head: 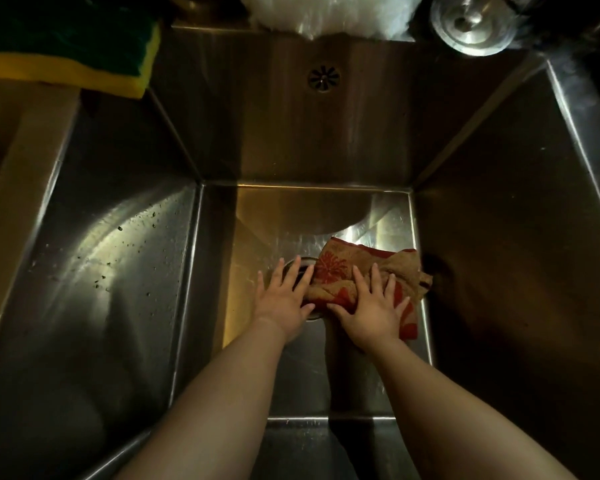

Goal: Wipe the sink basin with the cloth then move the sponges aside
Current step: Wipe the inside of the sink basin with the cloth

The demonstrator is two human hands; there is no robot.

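A deep steel sink basin (125,258) fills the view. On its floor lies a crumpled brown cloth with red flowers (340,268), right of the drain. My right hand (374,306) presses flat on the cloth's near part, fingers spread. My left hand (284,296) lies flat with straight fingers over the drain opening, its fingertips at the cloth's left edge. A yellow sponge with a green scouring side (66,46) sits on the ledge at the upper left.
An overflow grate (324,79) sits on the back wall. A round steel lid (471,26) rests on the rim at the upper right, next to a white plastic bag (323,12). Dark specks dot the left wall (118,247).
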